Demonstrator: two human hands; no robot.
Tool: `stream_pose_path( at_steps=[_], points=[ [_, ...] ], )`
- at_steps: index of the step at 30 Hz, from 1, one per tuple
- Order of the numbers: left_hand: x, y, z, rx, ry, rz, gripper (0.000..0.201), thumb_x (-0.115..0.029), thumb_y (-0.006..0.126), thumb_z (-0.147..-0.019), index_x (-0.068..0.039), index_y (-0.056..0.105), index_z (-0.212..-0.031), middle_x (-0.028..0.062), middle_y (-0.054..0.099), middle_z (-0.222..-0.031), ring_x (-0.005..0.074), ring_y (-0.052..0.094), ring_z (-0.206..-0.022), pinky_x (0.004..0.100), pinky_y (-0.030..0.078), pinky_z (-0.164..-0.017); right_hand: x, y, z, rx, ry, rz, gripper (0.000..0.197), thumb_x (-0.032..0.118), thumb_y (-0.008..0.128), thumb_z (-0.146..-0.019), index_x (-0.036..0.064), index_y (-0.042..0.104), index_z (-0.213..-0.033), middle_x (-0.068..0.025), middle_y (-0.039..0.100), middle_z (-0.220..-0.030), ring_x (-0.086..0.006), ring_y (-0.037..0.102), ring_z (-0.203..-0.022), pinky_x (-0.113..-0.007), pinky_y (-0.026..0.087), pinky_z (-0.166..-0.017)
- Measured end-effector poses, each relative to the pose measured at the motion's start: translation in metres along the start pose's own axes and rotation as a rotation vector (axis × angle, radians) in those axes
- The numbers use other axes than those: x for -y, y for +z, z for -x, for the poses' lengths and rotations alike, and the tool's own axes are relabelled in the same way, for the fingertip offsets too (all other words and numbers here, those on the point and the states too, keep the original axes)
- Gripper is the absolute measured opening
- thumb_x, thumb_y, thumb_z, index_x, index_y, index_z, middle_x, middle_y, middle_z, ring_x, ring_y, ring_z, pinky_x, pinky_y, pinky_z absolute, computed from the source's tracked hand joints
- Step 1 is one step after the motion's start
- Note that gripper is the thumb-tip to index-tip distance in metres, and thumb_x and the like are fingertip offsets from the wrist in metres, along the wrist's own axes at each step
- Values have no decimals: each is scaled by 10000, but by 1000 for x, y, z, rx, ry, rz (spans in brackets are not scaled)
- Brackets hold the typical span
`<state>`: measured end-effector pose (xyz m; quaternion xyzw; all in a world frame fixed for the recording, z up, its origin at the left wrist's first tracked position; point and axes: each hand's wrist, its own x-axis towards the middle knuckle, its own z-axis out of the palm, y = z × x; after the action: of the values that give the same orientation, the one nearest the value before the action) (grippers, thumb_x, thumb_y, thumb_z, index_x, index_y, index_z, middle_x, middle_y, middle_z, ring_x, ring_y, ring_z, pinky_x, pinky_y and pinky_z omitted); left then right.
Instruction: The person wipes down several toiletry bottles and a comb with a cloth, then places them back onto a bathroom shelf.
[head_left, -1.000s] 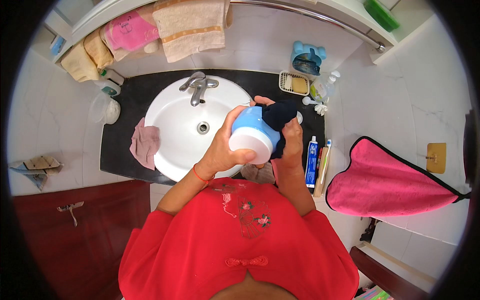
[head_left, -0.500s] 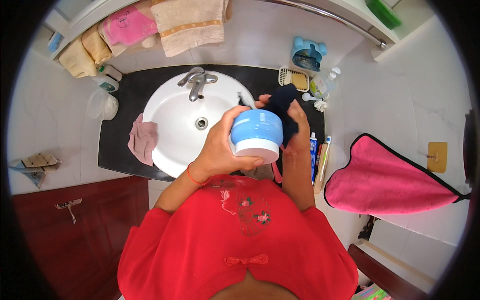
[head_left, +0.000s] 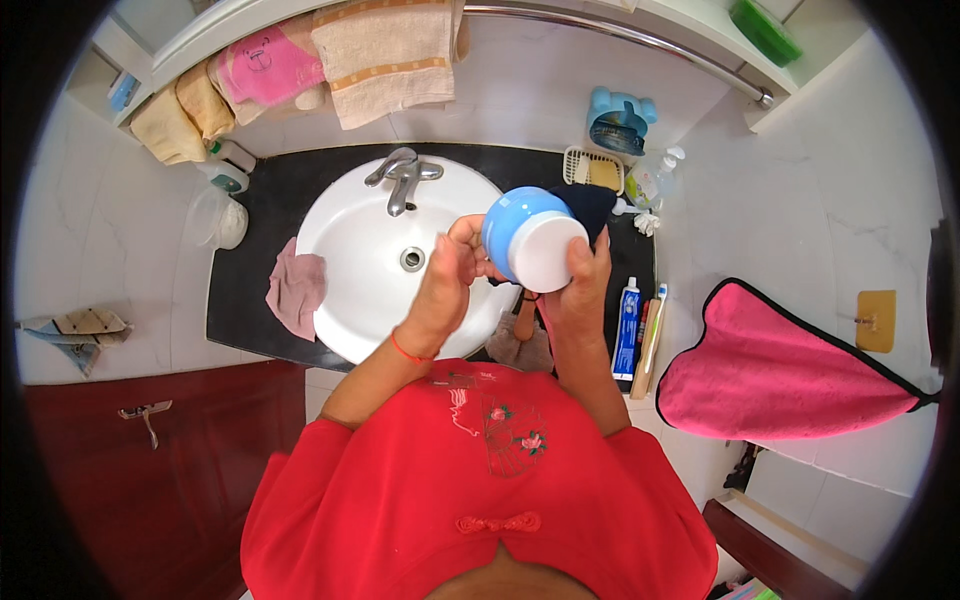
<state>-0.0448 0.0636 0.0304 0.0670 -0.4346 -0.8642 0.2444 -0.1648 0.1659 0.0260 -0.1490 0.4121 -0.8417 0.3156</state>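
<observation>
A round blue jar with a white lid (head_left: 545, 252) is tilted so that its lid faces me, over the right side of the sink. My right hand (head_left: 585, 285) grips it from the right, thumb against the lid. A dark navy cloth (head_left: 588, 205) is bunched between that hand and the jar. My left hand (head_left: 450, 275), a red cord on its wrist, is at the jar's left side. Its thumb stands away from the jar and its fingers reach toward it; their tips are partly hidden. The white sink (head_left: 345, 230) has a chrome faucet (head_left: 403, 178).
A pink cloth (head_left: 296, 288) drapes over the sink's left rim. Right on the black counter are a toothpaste tube (head_left: 627, 325), toothbrush (head_left: 656, 325), soap dish (head_left: 580, 170) and pump bottle (head_left: 655, 178). A greyish cloth (head_left: 520, 350) lies at the front edge. A pink towel (head_left: 770, 365) hangs right.
The jar has moved slightly right and turned its white lid toward me. My left hand has let go of it, and my right hand has taken hold of it along with the navy cloth.
</observation>
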Motion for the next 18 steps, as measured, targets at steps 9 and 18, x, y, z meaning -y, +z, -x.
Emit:
stream_pose_path(
  at_steps=[9, 18],
  points=[
    [4, 22, -2, -189, -239, 126, 679, -498, 559, -832, -44, 377, -1303, 125, 488, -1214, 216, 501, -1121, 360, 445, -912, -18, -9, -3, -189, 7, 265, 789, 402, 694, -776, -89, 368, -1301, -144, 547, -1093, -171, 538, -957, -270, 442, -829],
    [12, 29, -5, -319, -1, 18, 589, -429, 516, -869, -50, 357, -1290, 110, 483, -1163, 195, 504, -1066, 332, 432, -901, 15, 12, -11, 70, -331, 540, 518, 331, 533, -907, -23, 439, -1273, -77, 589, -1087, -159, 558, -929, -278, 416, -859]
  ],
)
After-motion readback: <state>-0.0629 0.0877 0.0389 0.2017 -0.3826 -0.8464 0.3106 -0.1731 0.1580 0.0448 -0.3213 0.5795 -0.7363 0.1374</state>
